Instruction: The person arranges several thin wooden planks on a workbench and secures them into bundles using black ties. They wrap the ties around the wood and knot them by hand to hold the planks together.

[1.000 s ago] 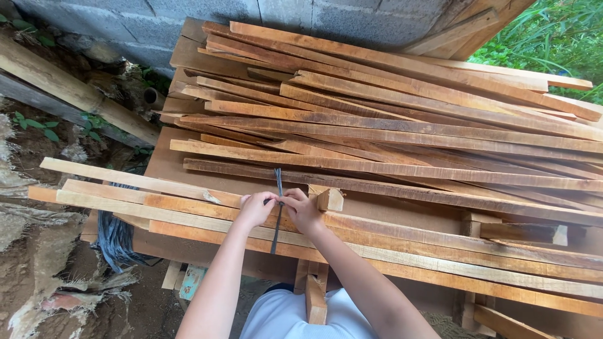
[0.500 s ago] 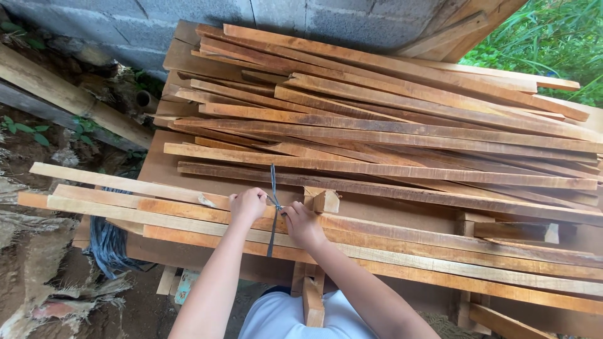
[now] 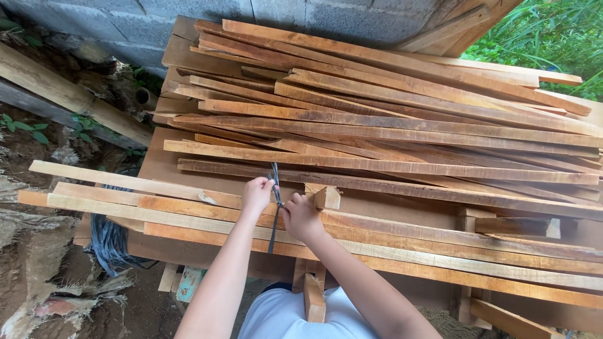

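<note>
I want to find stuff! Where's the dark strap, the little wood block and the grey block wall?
dark strap [image 3: 274,216], head view, middle of the strip between the hands.
little wood block [image 3: 327,197], head view, its pale end face.
grey block wall [image 3: 352,19], head view, bare block above the planks.

Fingertips of the left hand [image 3: 256,193] and right hand [image 3: 301,216] hidden behind the dark strap [image 3: 274,207]; both forearms and stacked planks [image 3: 402,119] cut off by frame edges.

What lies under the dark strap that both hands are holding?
The dark strap crosses long wooden slats, held by left hand and right hand. What it passes beneath the slats is hidden.
</note>
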